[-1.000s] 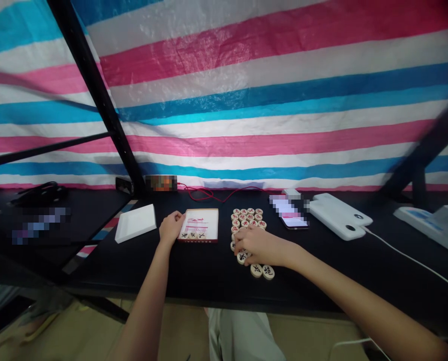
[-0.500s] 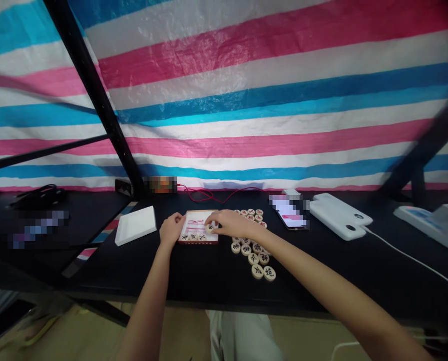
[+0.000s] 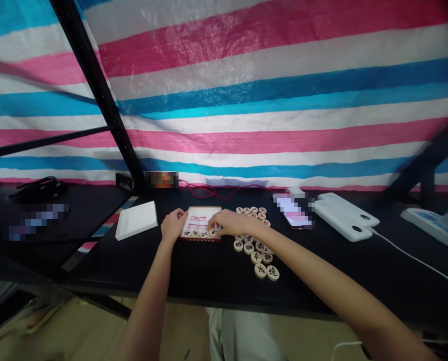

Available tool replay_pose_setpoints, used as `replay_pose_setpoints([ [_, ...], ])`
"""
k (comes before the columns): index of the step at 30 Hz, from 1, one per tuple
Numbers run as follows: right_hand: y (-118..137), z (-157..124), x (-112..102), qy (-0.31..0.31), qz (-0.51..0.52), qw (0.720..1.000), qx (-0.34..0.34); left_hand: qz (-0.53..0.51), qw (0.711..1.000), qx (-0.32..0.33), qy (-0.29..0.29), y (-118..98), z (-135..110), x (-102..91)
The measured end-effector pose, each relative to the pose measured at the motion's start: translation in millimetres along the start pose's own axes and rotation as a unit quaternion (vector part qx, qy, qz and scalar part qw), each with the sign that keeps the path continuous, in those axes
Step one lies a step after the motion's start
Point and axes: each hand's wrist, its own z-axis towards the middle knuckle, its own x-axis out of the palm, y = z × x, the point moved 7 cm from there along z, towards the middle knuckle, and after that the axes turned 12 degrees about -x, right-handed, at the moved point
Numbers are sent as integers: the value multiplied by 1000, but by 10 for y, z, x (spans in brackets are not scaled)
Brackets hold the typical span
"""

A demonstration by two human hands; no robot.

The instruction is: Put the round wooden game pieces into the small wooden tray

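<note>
Once apart, fourth piece [image 3: 212,233] in line

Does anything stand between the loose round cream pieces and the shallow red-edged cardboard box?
Only the side of the box, which the right hand reaches across; no other object shows between box and pieces. The right forearm hides some pieces.

Single Chinese characters mark the round pieces [image 3: 256,257] on the worktop [image 3: 209,273], black on the near ones and red on the far ones. The nearest piece on the right [image 3: 272,273] seems to read 炮; the others are too small or turned to read surely. Black characters also mark the row of pieces [image 3: 196,233] inside the box [image 3: 199,239]. Pale marks on its red near side and the blurred phone screen [image 3: 293,211] are unreadable.
</note>
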Motion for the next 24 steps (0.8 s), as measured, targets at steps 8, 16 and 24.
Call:
replay_pose_setpoints([
  [8, -6, -65, -38, -28, 84, 996, 12, 3, 1000, -4, 1, -4, -6, -8],
  [16, 10, -109, -45, -40, -12, 997, 68, 0, 1000, -3, 4, -5, -14, -6],
  [24, 64, -101, -22, -45, -19, 997, 65, -9, 1000, 4, -4, -8, -9, -7],
])
